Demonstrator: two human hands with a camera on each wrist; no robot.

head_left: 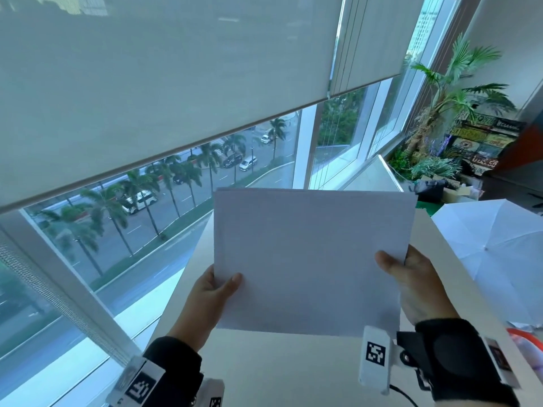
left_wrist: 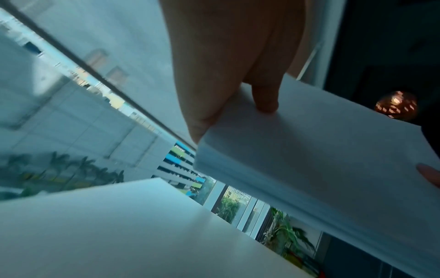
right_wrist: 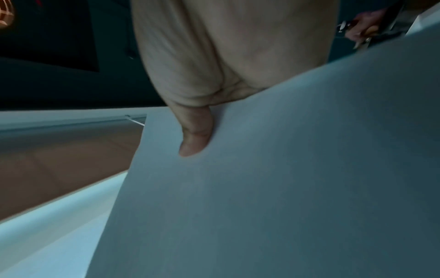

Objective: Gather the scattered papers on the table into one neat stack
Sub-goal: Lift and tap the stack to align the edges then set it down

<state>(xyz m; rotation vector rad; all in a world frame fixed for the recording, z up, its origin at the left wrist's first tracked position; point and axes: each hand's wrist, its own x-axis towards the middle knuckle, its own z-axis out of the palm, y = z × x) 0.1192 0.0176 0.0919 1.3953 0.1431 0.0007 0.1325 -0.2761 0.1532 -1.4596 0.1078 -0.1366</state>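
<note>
A stack of white papers (head_left: 308, 259) is held upright above the pale table (head_left: 279, 371), its lower edge just over the tabletop. My left hand (head_left: 217, 289) pinches the stack's left side, thumb on the near face. My right hand (head_left: 411, 277) pinches the right side the same way. In the left wrist view the paper stack (left_wrist: 321, 159) shows several sheet edges, with my left hand (left_wrist: 238, 84) gripping its corner. The right wrist view shows my right hand (right_wrist: 197, 120) with its thumb pressed on the paper stack (right_wrist: 285, 178).
A white umbrella (head_left: 493, 254) lies open to the right of the table. Potted plants (head_left: 440, 118) and boxes stand at the back right. Large windows with a half-lowered blind (head_left: 164, 77) run along the left and far sides.
</note>
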